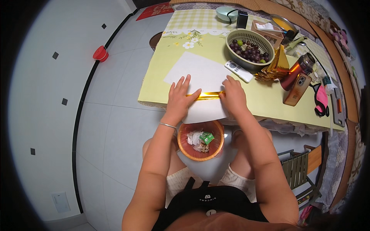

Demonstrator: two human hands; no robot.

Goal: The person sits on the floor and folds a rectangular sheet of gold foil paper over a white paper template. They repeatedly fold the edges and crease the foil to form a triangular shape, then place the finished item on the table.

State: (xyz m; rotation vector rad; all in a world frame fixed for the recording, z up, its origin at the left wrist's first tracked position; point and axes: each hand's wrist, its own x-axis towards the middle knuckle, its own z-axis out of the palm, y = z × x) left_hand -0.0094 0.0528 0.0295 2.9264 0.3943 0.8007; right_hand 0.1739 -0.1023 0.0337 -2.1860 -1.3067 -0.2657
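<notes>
- The gold foil strip [205, 94] lies flat across the near part of a white paper sheet [200, 73], just above the middle of the frame, on the yellow-green tablecloth [262, 102].
- The left hand [180, 96] rests palm down with its fingers spread and flat; its thumb and forefinger press the strip's left end — pinning it, not gripping.
- The right hand [232, 94] is laid over the strip's right end, fingers curled down onto it; whether they pinch the foil or only press it I cannot tell.
- By the look of it the strip is thin, light and slick; it would likely crease and tear easily, so it is best taken by the ends with fingertips and kept taut.
- Right of the hands lie a white remote control [239, 71] and a stack of gold foil sheets [276, 66]; above them stands a colander of dark grapes [249, 49].
- Further right sit a copper-coloured flask [297, 70] and a phone [296, 89].
- Below the table edge, between the knees — a wicker waste basket [200, 140] with scraps in it.
</notes>
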